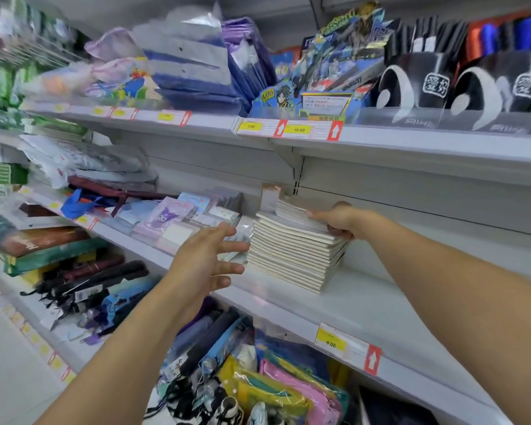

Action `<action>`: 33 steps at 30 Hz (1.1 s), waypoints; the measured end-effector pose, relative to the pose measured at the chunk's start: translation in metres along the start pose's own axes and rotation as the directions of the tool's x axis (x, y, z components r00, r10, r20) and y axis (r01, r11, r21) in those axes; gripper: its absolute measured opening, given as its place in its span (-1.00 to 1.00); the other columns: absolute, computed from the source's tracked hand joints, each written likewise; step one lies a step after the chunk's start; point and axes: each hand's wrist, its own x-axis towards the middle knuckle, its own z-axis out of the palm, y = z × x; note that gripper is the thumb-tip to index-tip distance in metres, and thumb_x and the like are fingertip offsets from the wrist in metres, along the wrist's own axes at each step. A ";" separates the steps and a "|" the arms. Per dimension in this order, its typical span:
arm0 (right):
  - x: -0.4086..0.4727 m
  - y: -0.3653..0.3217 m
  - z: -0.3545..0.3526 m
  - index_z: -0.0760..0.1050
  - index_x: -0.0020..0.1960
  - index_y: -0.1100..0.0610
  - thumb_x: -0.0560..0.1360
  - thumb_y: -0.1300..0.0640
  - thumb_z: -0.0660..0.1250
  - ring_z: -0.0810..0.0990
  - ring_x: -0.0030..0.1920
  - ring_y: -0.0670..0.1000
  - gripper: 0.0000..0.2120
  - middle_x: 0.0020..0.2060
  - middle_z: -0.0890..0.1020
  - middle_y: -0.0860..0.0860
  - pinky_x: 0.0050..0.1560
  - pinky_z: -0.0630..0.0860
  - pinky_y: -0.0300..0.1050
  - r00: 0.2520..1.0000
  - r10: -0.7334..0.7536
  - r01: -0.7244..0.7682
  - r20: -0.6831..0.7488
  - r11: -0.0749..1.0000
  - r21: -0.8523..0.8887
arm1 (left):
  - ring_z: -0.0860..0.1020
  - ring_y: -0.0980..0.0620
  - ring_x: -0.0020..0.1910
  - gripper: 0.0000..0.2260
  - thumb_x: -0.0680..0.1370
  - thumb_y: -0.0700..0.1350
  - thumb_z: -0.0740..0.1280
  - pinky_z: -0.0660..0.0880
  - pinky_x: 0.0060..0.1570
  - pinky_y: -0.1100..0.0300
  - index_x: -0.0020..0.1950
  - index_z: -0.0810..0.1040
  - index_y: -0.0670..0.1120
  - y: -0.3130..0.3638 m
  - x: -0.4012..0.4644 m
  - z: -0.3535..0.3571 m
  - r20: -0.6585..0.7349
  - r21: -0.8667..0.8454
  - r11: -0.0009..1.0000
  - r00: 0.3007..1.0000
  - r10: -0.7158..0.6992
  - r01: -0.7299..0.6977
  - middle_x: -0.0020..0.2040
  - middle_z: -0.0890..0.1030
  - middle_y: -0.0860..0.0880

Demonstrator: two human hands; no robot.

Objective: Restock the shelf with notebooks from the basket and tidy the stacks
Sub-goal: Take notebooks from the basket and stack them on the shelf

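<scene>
We are gripping the right end of the top few cream notebooks (304,217) with our right hand (339,220), thumb above, fingers beneath. They are lying skewed atop the flat, square-cornered notebook stack (292,259) on the white shelf (380,305). Our left hand (204,260) is hovering just left of it, grip spread, holding nothing.

A stack of cream-edged notebooks (292,253) lies flat on the white middle shelf (380,305), centre of the frame. The upper few notebooks sit shifted toward the back right, leaving the stack uneven.
</scene>
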 end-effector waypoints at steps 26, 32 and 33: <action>-0.298 0.189 0.394 0.18 0.58 0.00 0.49 0.03 0.48 0.20 0.53 0.04 -0.23 0.57 0.15 -0.01 0.45 0.26 -0.04 0.276 -0.193 0.708 0.941 0.703 -0.063 | 0.68 -0.06 -0.10 -0.88 0.63 -0.10 0.24 0.61 -0.16 0.10 0.10 0.54 -0.06 -0.130 -0.100 -0.093 0.082 0.995 0.034 0.578 -0.812 -0.094 0.05 0.65 -0.11; -0.327 0.224 0.438 -0.21 0.61 -0.10 0.32 0.03 0.62 0.20 0.54 0.09 0.20 0.60 -0.17 -0.11 0.36 0.39 0.06 0.292 -0.285 0.838 0.913 0.536 -0.102 | 0.66 -0.01 -0.06 -0.78 0.62 0.02 0.25 0.59 -0.12 0.10 0.17 0.53 -0.06 -0.113 -0.105 -0.116 0.086 0.996 0.058 0.696 -0.713 -0.063 0.03 0.65 -0.07; -0.328 0.222 0.441 -0.18 0.62 -0.08 0.29 0.02 0.63 0.23 0.53 0.10 0.21 0.61 -0.13 -0.08 0.35 0.40 0.04 0.293 -0.289 0.845 0.911 0.523 -0.106 | 0.66 0.00 -0.06 -0.77 0.62 0.02 0.25 0.59 -0.11 0.09 0.18 0.54 -0.07 -0.111 -0.106 -0.118 0.084 0.996 0.068 0.697 -0.712 -0.051 0.02 0.66 -0.07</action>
